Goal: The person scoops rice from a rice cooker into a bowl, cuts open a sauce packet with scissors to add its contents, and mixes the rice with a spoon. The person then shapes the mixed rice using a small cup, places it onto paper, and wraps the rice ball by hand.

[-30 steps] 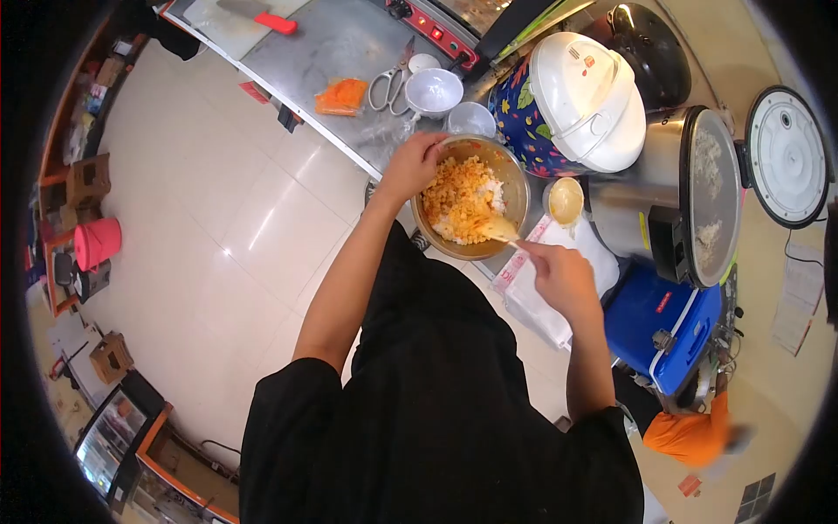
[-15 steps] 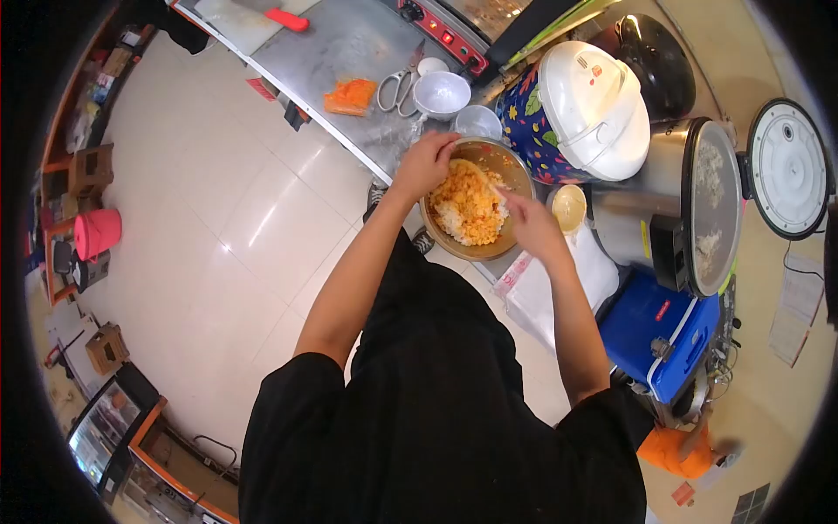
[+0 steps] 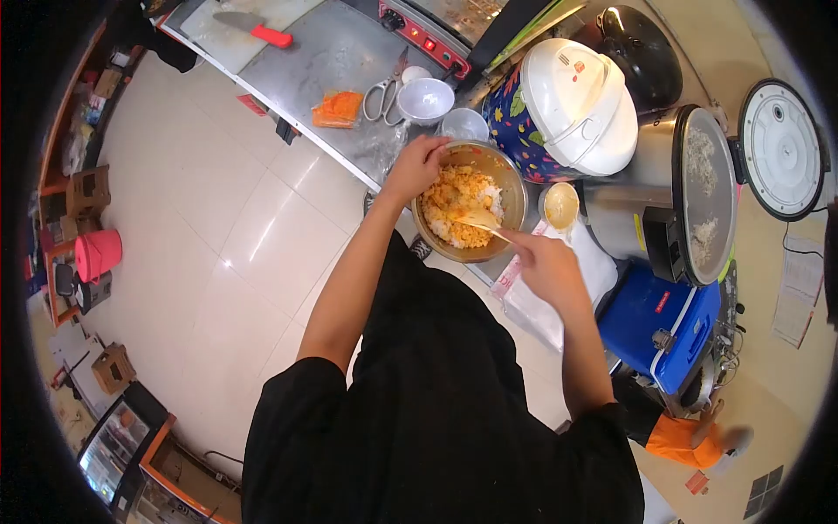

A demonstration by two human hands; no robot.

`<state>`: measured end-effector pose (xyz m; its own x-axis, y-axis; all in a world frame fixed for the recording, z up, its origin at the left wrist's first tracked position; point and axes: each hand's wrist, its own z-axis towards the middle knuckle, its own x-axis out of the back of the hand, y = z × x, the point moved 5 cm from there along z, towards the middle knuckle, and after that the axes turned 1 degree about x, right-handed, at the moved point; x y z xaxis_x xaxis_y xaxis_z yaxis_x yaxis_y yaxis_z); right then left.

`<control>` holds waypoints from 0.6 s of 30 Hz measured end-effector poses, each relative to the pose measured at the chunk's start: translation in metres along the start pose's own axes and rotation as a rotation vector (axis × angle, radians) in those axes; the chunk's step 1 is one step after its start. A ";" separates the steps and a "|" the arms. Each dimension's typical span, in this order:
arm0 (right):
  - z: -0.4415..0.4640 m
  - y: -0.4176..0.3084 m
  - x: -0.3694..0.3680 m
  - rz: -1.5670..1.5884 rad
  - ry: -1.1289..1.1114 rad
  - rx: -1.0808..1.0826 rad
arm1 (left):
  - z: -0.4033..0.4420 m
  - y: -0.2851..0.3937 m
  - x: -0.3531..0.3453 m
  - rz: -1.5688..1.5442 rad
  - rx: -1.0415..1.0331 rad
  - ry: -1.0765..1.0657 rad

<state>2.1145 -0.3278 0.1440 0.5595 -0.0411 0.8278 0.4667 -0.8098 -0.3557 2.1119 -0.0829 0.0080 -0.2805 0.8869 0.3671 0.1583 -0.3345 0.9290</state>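
A round metal bowl (image 3: pixel 517 205) stands at the counter's edge with rice (image 3: pixel 461 194) in it, partly coloured orange and partly white. My left hand (image 3: pixel 417 168) is closed on the bowl's rim at its upper left. In my right hand (image 3: pixel 543 264) is the handle of a pale rice paddle (image 3: pixel 478 219), its blade lying in the rice at the lower right of the bowl. Just right of the bowl sits a small tan bowl (image 3: pixel 559 204). Above it are a white bowl (image 3: pixel 425 100) and a clear bowl (image 3: pixel 464 125).
Scissors (image 3: pixel 381 100) and an orange packet (image 3: pixel 338 109) lie on the metal counter (image 3: pixel 305 65), with a red-handled knife (image 3: pixel 253 29) farther off. To the right stand a lidded patterned container (image 3: pixel 580 105), a large open rice cooker (image 3: pixel 650 196) and a blue cooler (image 3: pixel 650 319). A person in orange (image 3: pixel 685 444) is at lower right.
My right hand has moved down and toward me, bringing the paddle to the bowl's lower right. The rice has shifted. My left hand stays at the rim, and the whole view has turned slightly.
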 end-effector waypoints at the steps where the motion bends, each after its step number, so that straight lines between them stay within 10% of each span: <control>1: -0.001 0.005 0.010 0.001 -0.020 -0.043 | -0.001 0.002 0.000 -0.029 0.033 -0.041; 6: 0.079 0.041 -0.032 0.372 0.050 0.055 | 0.003 -0.003 -0.011 -0.047 0.033 -0.081; 18: 0.008 0.004 -0.056 -0.159 0.020 0.087 | 0.012 0.002 -0.015 -0.003 -0.115 0.020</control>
<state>2.0906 -0.3243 0.0922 0.4605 0.0706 0.8848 0.6062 -0.7532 -0.2554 2.1278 -0.0932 0.0039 -0.2998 0.8819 0.3639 0.0484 -0.3669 0.9290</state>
